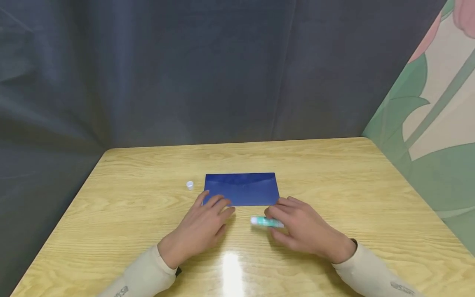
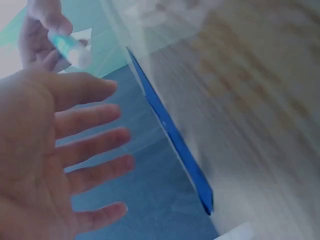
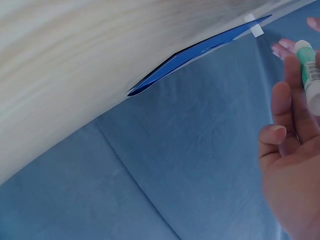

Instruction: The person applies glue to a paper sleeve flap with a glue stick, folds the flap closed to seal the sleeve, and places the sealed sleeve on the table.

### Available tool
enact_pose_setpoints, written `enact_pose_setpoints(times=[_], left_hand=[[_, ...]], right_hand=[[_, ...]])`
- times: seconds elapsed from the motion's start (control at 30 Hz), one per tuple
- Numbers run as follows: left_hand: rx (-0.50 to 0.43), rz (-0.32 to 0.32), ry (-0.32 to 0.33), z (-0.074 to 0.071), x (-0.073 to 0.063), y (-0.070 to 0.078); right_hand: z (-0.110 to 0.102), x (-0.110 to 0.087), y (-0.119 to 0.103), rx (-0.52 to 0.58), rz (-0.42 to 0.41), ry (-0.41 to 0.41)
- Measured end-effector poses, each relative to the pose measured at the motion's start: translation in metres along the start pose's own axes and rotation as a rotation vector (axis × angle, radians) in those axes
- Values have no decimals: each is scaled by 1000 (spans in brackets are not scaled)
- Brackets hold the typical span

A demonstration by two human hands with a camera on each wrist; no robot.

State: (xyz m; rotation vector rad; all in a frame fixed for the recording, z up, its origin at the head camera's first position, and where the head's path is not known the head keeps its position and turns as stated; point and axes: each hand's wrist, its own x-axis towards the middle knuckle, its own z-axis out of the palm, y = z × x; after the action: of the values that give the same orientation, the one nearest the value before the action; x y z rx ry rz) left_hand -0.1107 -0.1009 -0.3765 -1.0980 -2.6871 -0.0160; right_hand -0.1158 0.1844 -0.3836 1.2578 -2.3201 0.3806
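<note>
A dark blue envelope [image 1: 241, 192] lies flat on the table, its flap edge along the far side. My left hand [image 1: 202, 225] hovers at its near left corner with fingers spread and straight, holding nothing; whether a fingertip touches the paper I cannot tell. Near the right corner, my right hand [image 1: 302, 227] grips a green and white glue stick [image 1: 265, 222] between thumb and fingers. The stick's white end points left, and the right wrist view shows a barcode on its body [image 3: 310, 72]. Left of the envelope stands a small white cap [image 1: 190, 185].
The wood-grain table [image 1: 141, 173] ends at a dark curtain [image 1: 222, 82] along the back and left. To the right hangs a cloth with a leaf and flower pattern [image 1: 438, 123]. Light glares off the table's near middle.
</note>
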Motion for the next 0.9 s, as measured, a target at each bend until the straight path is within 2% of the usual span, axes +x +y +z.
enact_pose_setpoints(times=[0.17, 0.3, 0.6, 0.9], left_hand=[[-53, -35, 104, 2, 2, 1], [-113, -42, 178, 0, 5, 2], [-163, 0, 211, -1, 8, 5], [-199, 89, 332, -1, 11, 6]], right_hand=[[8, 13, -2, -10, 25, 17], [14, 21, -3, 14, 12, 26], [17, 26, -10, 59, -15, 36], [18, 28, -9, 81, -26, 55]])
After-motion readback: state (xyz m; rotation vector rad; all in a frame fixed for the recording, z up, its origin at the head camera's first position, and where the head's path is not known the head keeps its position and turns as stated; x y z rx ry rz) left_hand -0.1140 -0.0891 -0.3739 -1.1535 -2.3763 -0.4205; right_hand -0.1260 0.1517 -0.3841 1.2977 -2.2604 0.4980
